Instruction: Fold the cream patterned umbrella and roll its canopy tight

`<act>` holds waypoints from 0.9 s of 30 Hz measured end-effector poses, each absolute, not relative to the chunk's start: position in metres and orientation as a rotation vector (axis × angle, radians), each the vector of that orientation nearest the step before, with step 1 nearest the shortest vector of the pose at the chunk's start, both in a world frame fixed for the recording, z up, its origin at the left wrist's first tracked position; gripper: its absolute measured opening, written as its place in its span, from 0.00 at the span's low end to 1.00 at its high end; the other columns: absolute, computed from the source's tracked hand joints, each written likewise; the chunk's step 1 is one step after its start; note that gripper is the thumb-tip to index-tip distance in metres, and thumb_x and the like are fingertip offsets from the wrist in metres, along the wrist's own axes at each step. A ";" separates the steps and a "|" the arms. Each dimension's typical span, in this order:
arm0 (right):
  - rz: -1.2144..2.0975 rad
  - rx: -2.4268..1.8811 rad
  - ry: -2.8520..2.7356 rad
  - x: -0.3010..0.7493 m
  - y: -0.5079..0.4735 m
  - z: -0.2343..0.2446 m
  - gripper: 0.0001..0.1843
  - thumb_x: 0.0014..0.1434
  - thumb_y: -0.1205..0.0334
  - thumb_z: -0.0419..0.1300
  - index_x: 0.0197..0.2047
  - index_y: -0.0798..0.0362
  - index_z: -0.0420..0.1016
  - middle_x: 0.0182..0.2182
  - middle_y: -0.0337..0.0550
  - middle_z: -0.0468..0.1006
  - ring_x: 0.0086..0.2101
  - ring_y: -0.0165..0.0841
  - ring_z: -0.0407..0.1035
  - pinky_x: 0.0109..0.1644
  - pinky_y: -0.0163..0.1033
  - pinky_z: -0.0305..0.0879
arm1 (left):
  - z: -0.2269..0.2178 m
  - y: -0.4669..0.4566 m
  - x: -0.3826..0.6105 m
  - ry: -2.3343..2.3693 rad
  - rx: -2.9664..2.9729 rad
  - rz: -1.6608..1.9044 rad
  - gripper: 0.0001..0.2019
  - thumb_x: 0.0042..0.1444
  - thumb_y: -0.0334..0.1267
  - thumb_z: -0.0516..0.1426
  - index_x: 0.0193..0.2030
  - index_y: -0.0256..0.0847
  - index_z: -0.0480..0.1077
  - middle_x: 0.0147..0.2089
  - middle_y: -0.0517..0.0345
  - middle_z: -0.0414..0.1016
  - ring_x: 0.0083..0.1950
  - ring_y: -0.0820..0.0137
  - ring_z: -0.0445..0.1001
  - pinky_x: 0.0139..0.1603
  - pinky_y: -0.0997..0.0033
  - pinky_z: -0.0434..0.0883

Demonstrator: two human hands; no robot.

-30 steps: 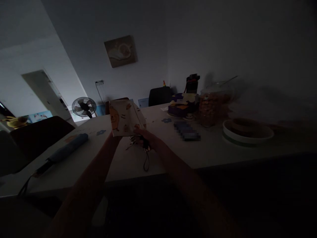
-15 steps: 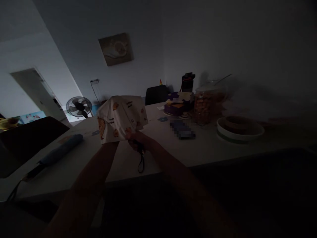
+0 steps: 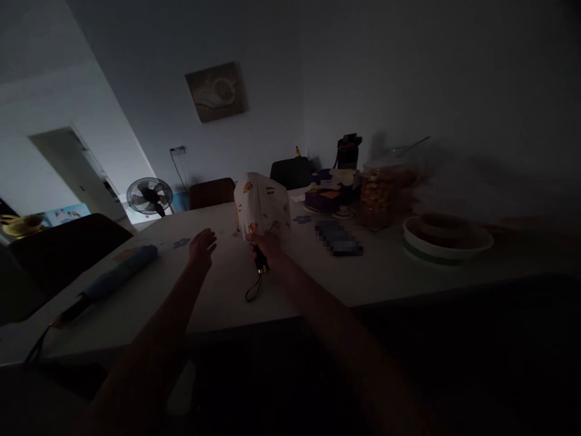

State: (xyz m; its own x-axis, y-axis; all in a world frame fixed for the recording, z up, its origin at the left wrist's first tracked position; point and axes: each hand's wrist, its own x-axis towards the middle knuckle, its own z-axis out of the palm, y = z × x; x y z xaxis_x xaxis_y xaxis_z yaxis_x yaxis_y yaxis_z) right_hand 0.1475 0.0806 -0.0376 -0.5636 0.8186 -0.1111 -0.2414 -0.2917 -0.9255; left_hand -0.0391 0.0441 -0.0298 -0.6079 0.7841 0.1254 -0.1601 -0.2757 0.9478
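Left fingers (image 3: 207, 238) moved off patterned umbrella (image 3: 264, 204); right fingers (image 3: 265, 241) grip black handle (image 3: 261, 261).

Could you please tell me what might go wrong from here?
Only the right hand holds the white patterned umbrella, while the left hand is open and apart from it, so the umbrella could tip or twist.

The wrist strap hangs in a loose loop and might catch on something.

The blue umbrella lies on the table, its strap reaching the near edge, where the left arm might snag it.
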 end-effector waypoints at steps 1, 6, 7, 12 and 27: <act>1.910 -0.781 -1.224 0.146 0.081 -0.038 0.14 0.54 0.59 0.59 0.23 0.52 0.57 0.13 0.32 0.61 0.13 0.24 0.58 0.17 0.30 0.58 | -0.026 0.045 -0.033 1.343 0.846 1.997 0.11 0.42 0.40 0.61 0.35 0.41 0.71 0.35 0.57 0.73 0.35 0.73 0.72 0.38 0.73 0.66; 1.762 -0.796 -1.260 0.145 0.074 -0.035 0.13 0.51 0.59 0.61 0.24 0.51 0.60 0.12 0.33 0.63 0.13 0.27 0.59 0.14 0.33 0.58 | -0.003 0.050 0.017 1.359 1.243 2.023 0.16 0.41 0.40 0.62 0.39 0.40 0.72 0.39 0.55 0.73 0.38 0.71 0.70 0.36 0.74 0.67; 1.719 -0.786 -1.280 0.145 0.071 -0.034 0.12 0.51 0.59 0.62 0.25 0.51 0.61 0.12 0.33 0.63 0.13 0.27 0.59 0.14 0.33 0.58 | 0.000 0.051 0.027 1.343 1.322 1.949 0.16 0.42 0.41 0.62 0.40 0.40 0.72 0.38 0.55 0.73 0.38 0.71 0.70 0.36 0.74 0.66; 1.644 -0.734 -1.367 0.146 0.066 -0.036 0.14 0.51 0.57 0.62 0.22 0.51 0.60 0.10 0.33 0.62 0.11 0.26 0.57 0.12 0.32 0.53 | 0.008 0.061 0.057 1.545 1.514 1.711 0.10 0.45 0.42 0.61 0.30 0.38 0.70 0.24 0.60 0.68 0.28 0.72 0.66 0.28 0.75 0.62; 1.675 -0.619 -1.554 0.140 0.060 -0.041 0.10 0.47 0.66 0.60 0.23 0.52 0.60 0.10 0.31 0.62 0.10 0.26 0.57 0.11 0.31 0.56 | 0.014 0.081 0.038 1.168 0.760 1.778 0.14 0.41 0.35 0.64 0.36 0.32 0.73 0.31 0.49 0.76 0.29 0.64 0.75 0.31 0.67 0.74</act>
